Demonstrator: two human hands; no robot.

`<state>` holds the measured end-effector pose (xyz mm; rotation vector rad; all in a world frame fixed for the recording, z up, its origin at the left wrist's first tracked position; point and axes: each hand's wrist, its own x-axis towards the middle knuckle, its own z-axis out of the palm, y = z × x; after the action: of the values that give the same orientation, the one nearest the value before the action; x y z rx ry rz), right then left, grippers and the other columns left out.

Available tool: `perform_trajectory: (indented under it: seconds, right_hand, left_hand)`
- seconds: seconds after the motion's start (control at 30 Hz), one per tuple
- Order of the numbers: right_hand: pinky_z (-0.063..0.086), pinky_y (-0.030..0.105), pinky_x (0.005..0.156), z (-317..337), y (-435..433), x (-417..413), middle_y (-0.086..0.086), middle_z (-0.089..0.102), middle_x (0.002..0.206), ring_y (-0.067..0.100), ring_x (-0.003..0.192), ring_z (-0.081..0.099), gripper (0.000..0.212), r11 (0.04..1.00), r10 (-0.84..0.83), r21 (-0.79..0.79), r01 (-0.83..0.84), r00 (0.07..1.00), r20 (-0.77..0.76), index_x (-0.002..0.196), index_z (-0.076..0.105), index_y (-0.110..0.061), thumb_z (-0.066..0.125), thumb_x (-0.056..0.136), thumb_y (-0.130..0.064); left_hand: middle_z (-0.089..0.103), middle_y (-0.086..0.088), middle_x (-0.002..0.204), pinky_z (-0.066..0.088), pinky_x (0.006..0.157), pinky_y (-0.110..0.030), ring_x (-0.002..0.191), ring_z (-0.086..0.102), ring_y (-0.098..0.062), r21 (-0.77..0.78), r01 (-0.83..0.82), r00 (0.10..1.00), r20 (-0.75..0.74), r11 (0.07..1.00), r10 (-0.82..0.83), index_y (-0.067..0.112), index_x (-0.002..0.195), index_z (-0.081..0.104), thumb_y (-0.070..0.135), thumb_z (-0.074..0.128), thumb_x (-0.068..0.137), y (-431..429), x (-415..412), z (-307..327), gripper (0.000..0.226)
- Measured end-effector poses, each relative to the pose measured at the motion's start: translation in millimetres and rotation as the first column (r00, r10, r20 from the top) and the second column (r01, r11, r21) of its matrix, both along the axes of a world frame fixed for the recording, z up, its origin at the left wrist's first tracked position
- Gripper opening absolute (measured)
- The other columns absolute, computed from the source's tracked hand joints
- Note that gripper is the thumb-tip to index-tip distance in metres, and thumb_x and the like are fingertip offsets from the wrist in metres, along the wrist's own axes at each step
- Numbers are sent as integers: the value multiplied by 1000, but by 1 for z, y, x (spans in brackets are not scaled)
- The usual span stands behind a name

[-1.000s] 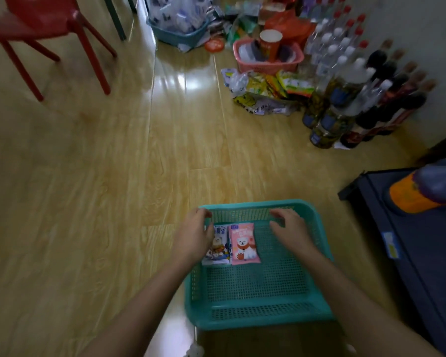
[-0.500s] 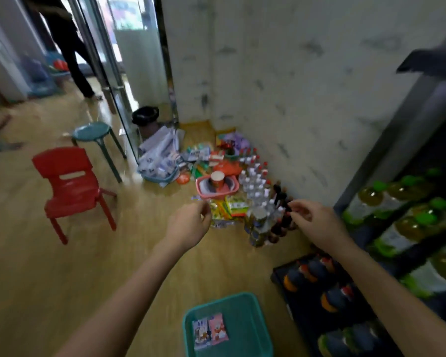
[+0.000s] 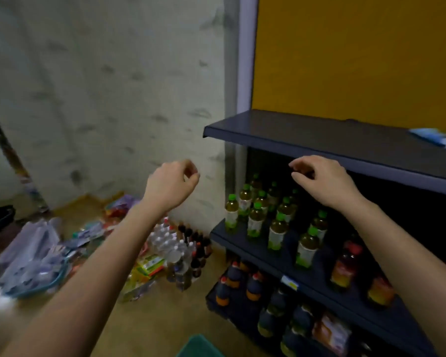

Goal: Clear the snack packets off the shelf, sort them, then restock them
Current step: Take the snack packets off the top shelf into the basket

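Head view: the only snack packet (image 3: 437,137) in sight on the upper shelf (image 3: 319,135) is a pale blue one lying flat at the frame's far right, well to the right of the right hand's fingertips and slightly above them. It is blurred and cut off by the frame, but its long axis seems to run along the shelf; which end leads I cannot tell. It is probably light, soft and slick, so a pinch on the near edge should lift it without crushing what is inside. The right hand (image 3: 319,179) hovers just before the shelf's front lip, fingers loosely curled round nothing. The left hand (image 3: 171,182), out past the shelf's end, is likewise loosely curled and empty. Below the right fingers stand green-capped bottles (image 3: 276,228).
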<state>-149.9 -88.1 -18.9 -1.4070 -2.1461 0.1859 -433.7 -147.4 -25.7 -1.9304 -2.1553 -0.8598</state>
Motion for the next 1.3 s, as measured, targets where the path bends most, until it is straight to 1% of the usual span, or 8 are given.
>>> perform_trajectory:
  seconds: [0.1,0.27,0.5,0.77,1.0,1.07,1.2,1.3]
  right_hand:
    - [50,41,87,5,-25,69,-2,62,116,21,109,57,27,989,-147,4,147,989,-15,115,61,-27,55,90,-33]
    - [49,37,86,16,-74,183,0,65,111,20,105,59,23,907,-421,-6,421,906,-38,111,64,-22,57,89,-28]
    - [50,37,85,22,-116,313,-2,68,102,17,99,61,19,751,-660,-37,660,745,-96,105,66,-24,58,88,-27]
    - [41,27,77,26,-70,418,-2,68,100,18,100,62,17,746,-665,-27,665,745,-49,102,67,-21,58,88,-24]
    - [44,31,82,27,11,455,8,66,115,24,105,59,32,812,-581,-23,583,812,45,114,63,-11,51,93,-32]
    - [46,35,78,27,34,456,12,65,110,29,104,58,35,806,-584,-24,591,801,131,104,63,-9,49,93,-39]
    - [40,31,67,29,71,453,10,52,88,30,100,56,50,711,-631,-83,698,685,364,76,51,-11,44,87,-59]
    - [40,31,67,30,90,452,6,49,84,27,92,54,57,659,-622,-195,727,672,403,67,45,-14,47,79,-70]
  left_hand:
    - [68,-2,98,48,77,-34,93,63,-24,24,212,977,32,977,-212,18,98,64,31,52,91,26,65,8,19]
    - [65,3,91,50,78,-35,93,62,-22,41,511,857,46,859,-513,19,99,64,31,53,91,51,194,17,19]
    - [61,7,88,50,79,-36,94,60,-21,58,689,717,91,722,-691,22,98,64,34,53,90,66,347,26,18]
    - [67,2,97,46,78,-33,97,60,-23,10,665,740,123,747,-661,21,97,65,32,54,89,110,463,21,18]
    - [66,-1,102,46,79,-34,97,60,-23,-11,544,824,200,839,-531,17,97,65,29,56,88,163,499,13,18]
    - [66,-2,103,46,80,-33,99,59,-24,-35,506,849,198,862,-490,16,98,65,29,56,88,175,499,12,18]
    - [64,-5,105,44,81,-33,101,57,-25,-85,437,889,188,895,-417,14,99,64,30,55,89,203,493,11,21]
    - [61,-13,111,40,85,-33,107,52,-29,-138,421,904,153,897,-400,6,103,60,29,56,88,228,489,9,27]
